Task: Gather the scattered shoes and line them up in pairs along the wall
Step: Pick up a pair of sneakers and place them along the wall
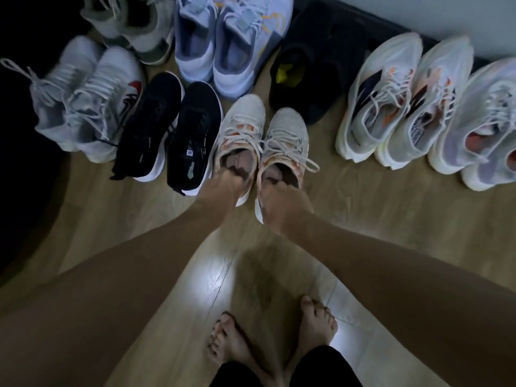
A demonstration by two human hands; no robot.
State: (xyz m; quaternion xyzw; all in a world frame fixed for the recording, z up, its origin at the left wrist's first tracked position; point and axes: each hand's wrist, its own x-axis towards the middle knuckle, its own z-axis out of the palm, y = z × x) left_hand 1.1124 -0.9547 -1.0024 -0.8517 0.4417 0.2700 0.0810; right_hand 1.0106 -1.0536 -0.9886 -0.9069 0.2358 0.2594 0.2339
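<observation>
Head camera view: a person's left hand [223,188] and right hand [279,202], fingers hooked into the heels, hold the cream-and-orange pair [262,141] mid-floor beside the black sneakers [173,127], likely next squaring it into the wall-side row.

Both arms extended forward and down, converging. Left hand [223,188] and right hand [282,202] side by side, close but apart, fingers [237,174] curled in a grip, knuckles up. Bare feet [315,325] together below, toes forward.
</observation>
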